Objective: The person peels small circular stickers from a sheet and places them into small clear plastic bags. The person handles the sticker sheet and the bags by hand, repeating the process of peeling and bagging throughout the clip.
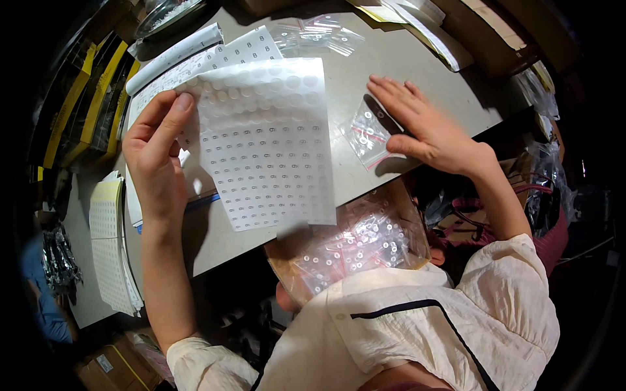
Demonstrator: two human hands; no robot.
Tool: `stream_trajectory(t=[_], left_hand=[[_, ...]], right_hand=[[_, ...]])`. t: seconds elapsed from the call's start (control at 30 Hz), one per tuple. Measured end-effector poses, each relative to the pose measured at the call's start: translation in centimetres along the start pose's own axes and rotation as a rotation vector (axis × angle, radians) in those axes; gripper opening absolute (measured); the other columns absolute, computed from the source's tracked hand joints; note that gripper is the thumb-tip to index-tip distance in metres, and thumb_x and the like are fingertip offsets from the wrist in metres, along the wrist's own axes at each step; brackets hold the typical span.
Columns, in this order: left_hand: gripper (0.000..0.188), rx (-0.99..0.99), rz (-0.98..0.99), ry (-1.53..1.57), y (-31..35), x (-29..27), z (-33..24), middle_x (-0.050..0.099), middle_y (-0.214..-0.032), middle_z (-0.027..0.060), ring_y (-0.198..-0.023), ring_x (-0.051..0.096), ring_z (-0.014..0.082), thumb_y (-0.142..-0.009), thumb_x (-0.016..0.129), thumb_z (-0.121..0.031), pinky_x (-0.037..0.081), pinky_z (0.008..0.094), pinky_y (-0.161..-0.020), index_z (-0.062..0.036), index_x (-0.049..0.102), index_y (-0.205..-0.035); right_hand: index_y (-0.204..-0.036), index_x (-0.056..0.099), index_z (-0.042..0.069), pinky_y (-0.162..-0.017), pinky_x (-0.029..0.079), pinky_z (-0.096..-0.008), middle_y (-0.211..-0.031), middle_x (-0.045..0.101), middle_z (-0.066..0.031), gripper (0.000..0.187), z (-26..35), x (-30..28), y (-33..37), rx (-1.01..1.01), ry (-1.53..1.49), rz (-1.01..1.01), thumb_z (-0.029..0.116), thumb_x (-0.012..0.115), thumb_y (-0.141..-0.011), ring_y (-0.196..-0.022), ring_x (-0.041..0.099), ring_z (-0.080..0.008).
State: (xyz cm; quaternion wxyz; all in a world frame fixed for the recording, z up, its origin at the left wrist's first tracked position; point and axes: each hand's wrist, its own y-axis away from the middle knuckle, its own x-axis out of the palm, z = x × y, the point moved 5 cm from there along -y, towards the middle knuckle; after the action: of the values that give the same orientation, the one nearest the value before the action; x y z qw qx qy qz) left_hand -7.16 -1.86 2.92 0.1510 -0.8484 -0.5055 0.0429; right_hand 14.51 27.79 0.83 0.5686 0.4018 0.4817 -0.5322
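Head view: left hand [156, 153] pinches the upper-left edge of a white sticker sheet [267, 143] — thumb on top near the corner, fingers behind, clamped on it. The sheet is lifted and tilted over the grey table [417, 72], its lower edge hanging past the table's front edge. Rows of small round labels cover it; the top rows look blank or peeled, can't tell which.

Right hand [424, 127] lies flat, fingers spread and straight, pressing down on a small clear zip bag [367, 137] with a red seal strip and tiny rings inside. Nothing gripped, palm only. Hands well apart.

Below the table edge, a larger bag of filled small bags [355, 244] sits in the lap area. More sticker sheets [195, 62] lie under and behind the held one; a stack of sheets [107, 247] sits at far left. Empty clear bags [319, 32] at the table's back.

Handling, as a judgement — the sheet is light, thin, floppy; it bends if held by one corner, so an edge pinch suits it. The zip bag is slick and light, likely to slide unless pinned.
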Motion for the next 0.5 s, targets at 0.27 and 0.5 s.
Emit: stream_trajectory(t=[0.27, 0.5], left_hand=[[0.024, -0.017, 0.059, 0.06, 0.4, 1.0, -0.5, 0.073, -0.095, 0.0049, -0.083, 0.064, 0.0082, -0.091, 0.075, -0.015, 0.047, 0.0199, -0.078, 0.0007, 0.073, -0.109], [0.019, -0.014, 0.282, -0.073, 2.0, 3.2, -1.2, 0.074, -0.093, 0.0066, -0.083, 0.067, 0.011, -0.09, 0.074, -0.011, 0.051, 0.0237, -0.083, 0.0027, 0.075, -0.104]], right_hand=[[-0.157, 0.038, 0.002, -0.125, 0.016, -0.0538, -0.166, 0.031, -0.018, 0.11, 4.3, 0.8, 1.2, -0.34, -0.047, 0.096, 0.081, 0.056, -0.083, -0.155, 0.024, -0.0381], [-0.12, 0.073, -0.002, -0.095, 0.054, -0.0387, -0.125, 0.069, -0.0199, 0.04, 5.6, -1.8, 3.1, -0.331, -1.042, 0.048, 0.02, 0.076, -0.087, -0.11, 0.069, -0.0312]])
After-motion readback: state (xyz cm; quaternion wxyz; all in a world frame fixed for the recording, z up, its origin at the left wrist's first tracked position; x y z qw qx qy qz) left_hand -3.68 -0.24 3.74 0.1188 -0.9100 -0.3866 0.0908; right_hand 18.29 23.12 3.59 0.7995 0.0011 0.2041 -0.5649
